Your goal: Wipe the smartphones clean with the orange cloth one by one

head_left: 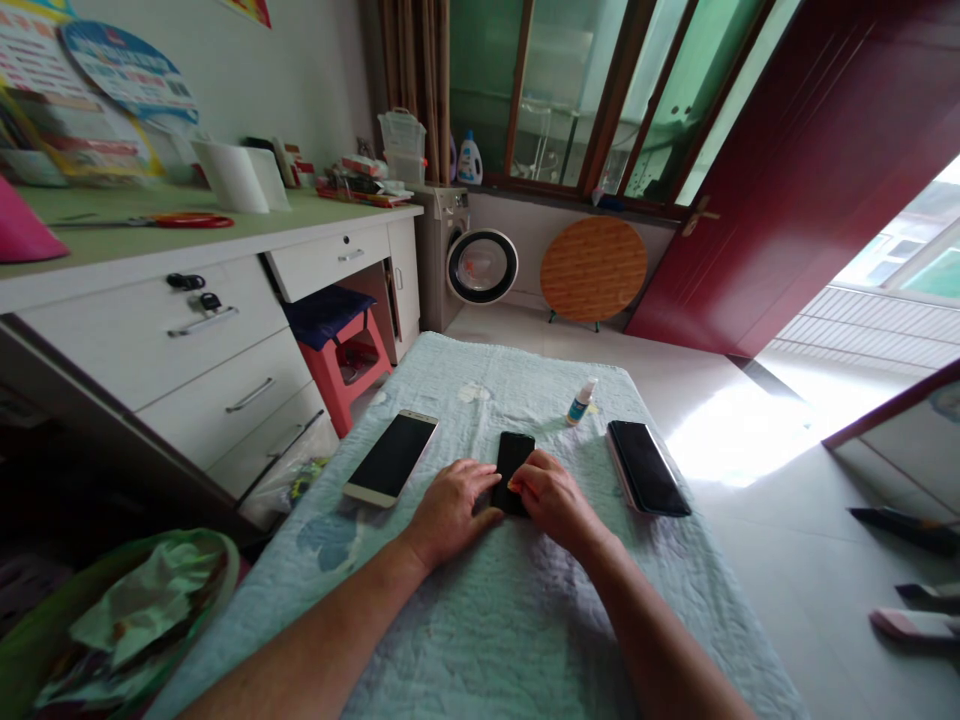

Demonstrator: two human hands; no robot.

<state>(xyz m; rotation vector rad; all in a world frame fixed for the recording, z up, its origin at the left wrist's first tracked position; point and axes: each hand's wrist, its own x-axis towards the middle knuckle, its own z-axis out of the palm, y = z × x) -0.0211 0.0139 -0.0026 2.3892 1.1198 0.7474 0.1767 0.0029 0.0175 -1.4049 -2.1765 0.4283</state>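
Braced black phone (pixel 516 447) with loosely spread left grip (pixel 454 508), pinched orange bit (pixel 513 487) in right grip (pixel 553 495) (judged phone light, stiff, slick; best held by side edges).

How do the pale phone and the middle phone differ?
The pale phone has light borders; the middle phone looks black. The pale phone looks larger than the middle phone. The pale phone lies untouched; the right hand covers part of the middle phone. Both lie screen-up on the cloth.
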